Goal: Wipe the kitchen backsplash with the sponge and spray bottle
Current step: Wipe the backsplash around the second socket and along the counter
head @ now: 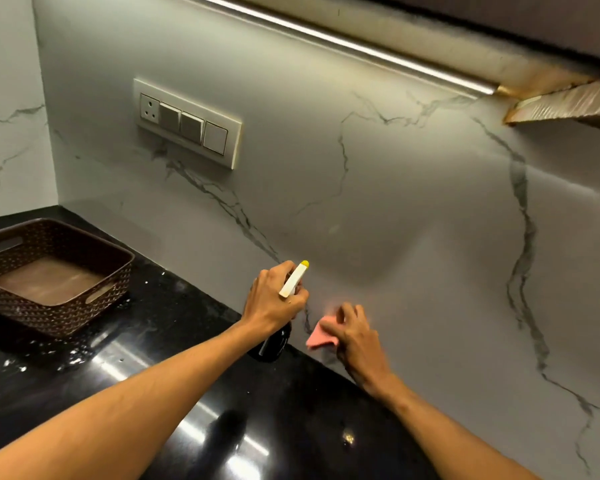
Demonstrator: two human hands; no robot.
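Sponge (321, 336) pressed on the backsplash (395, 202), lower centre, just above the bench (153, 393).
Right hand (357, 341) fingers flat on the sponge, which looks soft and light; left hand (274, 299) fingers wrap the bottle (293, 280) neck, probably slick.

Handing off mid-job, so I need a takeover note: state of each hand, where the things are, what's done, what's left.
Left hand grips the spray bottle, nozzle toward the backsplash.
Right hand presses the pink sponge flat on the backsplash, just above the black countertop.
Done: cannot tell; no wipe marks show.
Left: probably the wall higher up, including around the switch panel.
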